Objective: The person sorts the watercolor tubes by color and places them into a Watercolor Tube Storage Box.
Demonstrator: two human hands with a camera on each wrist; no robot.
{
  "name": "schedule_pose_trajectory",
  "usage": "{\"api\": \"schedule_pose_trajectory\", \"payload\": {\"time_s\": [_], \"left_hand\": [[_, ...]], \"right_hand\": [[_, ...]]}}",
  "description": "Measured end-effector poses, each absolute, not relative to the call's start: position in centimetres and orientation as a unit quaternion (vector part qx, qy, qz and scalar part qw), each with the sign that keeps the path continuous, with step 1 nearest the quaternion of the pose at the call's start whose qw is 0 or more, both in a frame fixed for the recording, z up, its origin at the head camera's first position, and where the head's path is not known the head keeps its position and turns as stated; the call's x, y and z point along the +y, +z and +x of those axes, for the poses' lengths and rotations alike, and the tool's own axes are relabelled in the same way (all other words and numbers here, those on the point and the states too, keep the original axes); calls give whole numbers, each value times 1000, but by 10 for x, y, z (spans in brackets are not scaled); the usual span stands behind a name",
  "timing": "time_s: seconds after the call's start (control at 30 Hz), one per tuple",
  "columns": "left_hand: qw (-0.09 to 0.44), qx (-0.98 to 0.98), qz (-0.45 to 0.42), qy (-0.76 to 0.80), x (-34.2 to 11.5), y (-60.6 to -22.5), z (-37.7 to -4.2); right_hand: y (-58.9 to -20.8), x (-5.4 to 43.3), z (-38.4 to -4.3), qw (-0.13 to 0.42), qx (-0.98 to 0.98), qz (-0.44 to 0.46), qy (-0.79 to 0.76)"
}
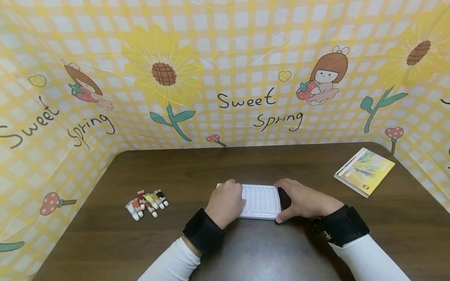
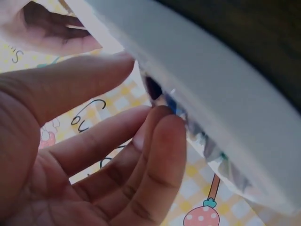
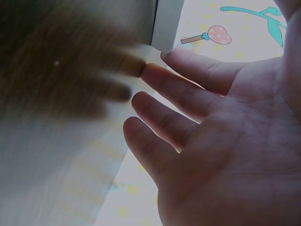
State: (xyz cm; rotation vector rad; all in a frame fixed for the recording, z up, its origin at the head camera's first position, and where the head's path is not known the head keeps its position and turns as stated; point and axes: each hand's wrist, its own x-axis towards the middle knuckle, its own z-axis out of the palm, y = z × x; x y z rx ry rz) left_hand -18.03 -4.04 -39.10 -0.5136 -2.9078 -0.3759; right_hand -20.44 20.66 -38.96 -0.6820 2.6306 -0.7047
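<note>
A white grooved tray lies flat near the middle of the table. My left hand covers its left end, fingers bent down into it. In the left wrist view, that hand's thumb and fingertips close around the end of a dark paint tube at the tray's edge, and more coloured paint tubes lie in a row beyond. My right hand holds the tray's right end, thumb at the near corner and forefinger at the far corner. In the right wrist view its other fingers stretch out straight beside the tray corner.
Several small paint tubes, among them red, orange, yellow and black ones, lie in a loose group on the dark wooden table to the left. A yellow booklet-like box sits at the back right. Checked yellow cloth hangs around the table.
</note>
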Motion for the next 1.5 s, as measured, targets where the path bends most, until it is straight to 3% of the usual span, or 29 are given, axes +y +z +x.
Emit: {"api": "schedule_pose_trajectory", "payload": {"time_s": [0.17, 1.0, 1.5], "left_hand": [[51, -979, -164, -113, -43, -389, -182], [-7, -977, -183, -110, -48, -388, -189], [3, -978, -189, -92, -45, -390, -187]], "right_hand": [[-390, 206, -205, 163, 925, -243, -242], [-387, 207, -204, 137, 927, -266, -225], [-387, 206, -202, 143, 927, -267, -220]]}}
